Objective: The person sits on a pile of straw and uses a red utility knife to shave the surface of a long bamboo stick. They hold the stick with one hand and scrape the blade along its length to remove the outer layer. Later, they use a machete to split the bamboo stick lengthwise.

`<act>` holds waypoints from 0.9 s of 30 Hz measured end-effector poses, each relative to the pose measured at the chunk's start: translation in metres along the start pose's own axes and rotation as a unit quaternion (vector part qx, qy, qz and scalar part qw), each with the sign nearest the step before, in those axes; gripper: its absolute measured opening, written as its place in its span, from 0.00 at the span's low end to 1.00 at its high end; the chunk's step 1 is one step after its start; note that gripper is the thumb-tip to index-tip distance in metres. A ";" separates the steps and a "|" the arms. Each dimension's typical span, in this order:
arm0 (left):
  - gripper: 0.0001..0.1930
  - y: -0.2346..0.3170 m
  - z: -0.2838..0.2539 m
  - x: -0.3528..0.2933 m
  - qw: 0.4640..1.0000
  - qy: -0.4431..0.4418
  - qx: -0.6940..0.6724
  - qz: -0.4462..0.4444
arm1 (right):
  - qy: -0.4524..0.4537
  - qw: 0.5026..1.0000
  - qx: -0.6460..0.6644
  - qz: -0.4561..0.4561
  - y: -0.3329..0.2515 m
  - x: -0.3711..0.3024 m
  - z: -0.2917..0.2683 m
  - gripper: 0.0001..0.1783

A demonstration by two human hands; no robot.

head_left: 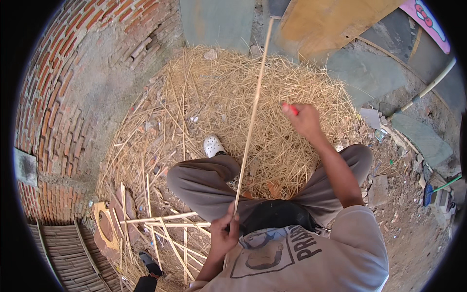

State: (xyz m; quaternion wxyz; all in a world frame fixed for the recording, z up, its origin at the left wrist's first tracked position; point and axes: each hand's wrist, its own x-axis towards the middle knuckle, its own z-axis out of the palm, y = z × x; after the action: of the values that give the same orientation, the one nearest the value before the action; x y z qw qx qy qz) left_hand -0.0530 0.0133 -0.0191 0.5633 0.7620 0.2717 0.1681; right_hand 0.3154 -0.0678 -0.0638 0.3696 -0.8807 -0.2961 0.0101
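Here the left hand (224, 232) pinches a long bamboo strip (251, 119) shut-fisted.

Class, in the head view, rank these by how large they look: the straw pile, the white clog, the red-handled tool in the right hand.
1. Straw pile, by far the largest.
2. White clog.
3. Red-handled tool, mostly hidden in the right hand, so its full size is unsure.

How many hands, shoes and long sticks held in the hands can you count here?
Hands: 2, the left hand and the right hand
White shoes: 1, the white clog
Long sticks held: 1, the thin stick
Total: 4
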 end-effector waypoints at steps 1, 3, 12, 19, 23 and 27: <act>0.16 0.003 0.004 0.010 1.000 -0.004 -0.006 -0.002 | 0.001 0.994 -0.001 -0.105 -0.010 -0.017 0.013 0.37; 0.17 0.008 0.011 0.026 1.000 -0.011 -0.022 0.006 | -0.034 0.967 0.000 -0.251 -0.034 -0.047 0.025 0.35; 0.21 0.024 0.026 0.042 0.998 -0.038 0.002 0.047 | -0.006 0.965 -0.031 -0.261 -0.035 -0.046 0.018 0.37; 0.18 0.026 0.032 0.039 0.999 -0.038 -0.015 0.023 | -0.022 0.950 -0.055 -0.306 -0.046 -0.055 0.006 0.38; 0.21 0.024 0.026 0.034 0.995 -0.062 0.046 0.065 | -0.013 0.975 -0.073 -0.210 -0.034 -0.037 0.008 0.39; 0.22 0.021 0.029 0.027 0.995 -0.080 0.050 0.045 | 0.016 0.987 -0.081 -0.140 -0.007 -0.016 0.009 0.39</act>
State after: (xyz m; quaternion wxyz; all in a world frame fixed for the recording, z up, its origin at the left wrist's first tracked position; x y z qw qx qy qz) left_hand -0.0108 0.0029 -0.0093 0.5365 0.8115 0.1991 0.1185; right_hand 0.2964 -0.0667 -0.0685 0.2997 -0.8577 -0.4100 -0.0795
